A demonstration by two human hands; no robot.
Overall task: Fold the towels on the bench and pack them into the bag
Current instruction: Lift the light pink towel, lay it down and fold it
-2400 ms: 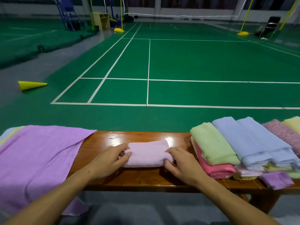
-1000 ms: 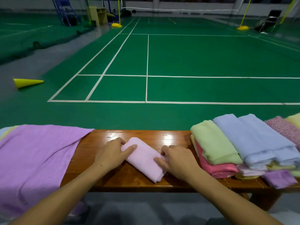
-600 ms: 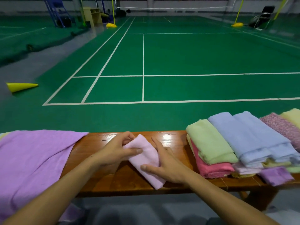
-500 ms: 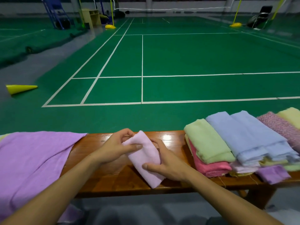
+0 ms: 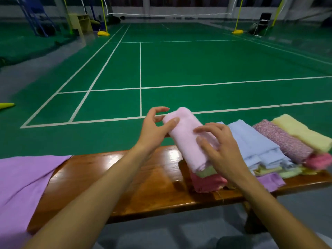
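Two hands on one folded pink towel [image 5: 186, 139], which lies atop the left end of the towel stack [image 5: 265, 150] on the bench [image 5: 143, 184], over green and red folds. Left hand [image 5: 154, 128]: thumb pressed to the towel's far end, fingers curled loosely above it, gripping nothing. Right hand [image 5: 221, 150]: fingers spread and lightly bent, resting on the towel's middle. Stack also holds blue, speckled pink and yellow towels. Purple cloth [image 5: 23, 184] drapes the bench's left end. Green court [image 5: 197, 69] beyond.
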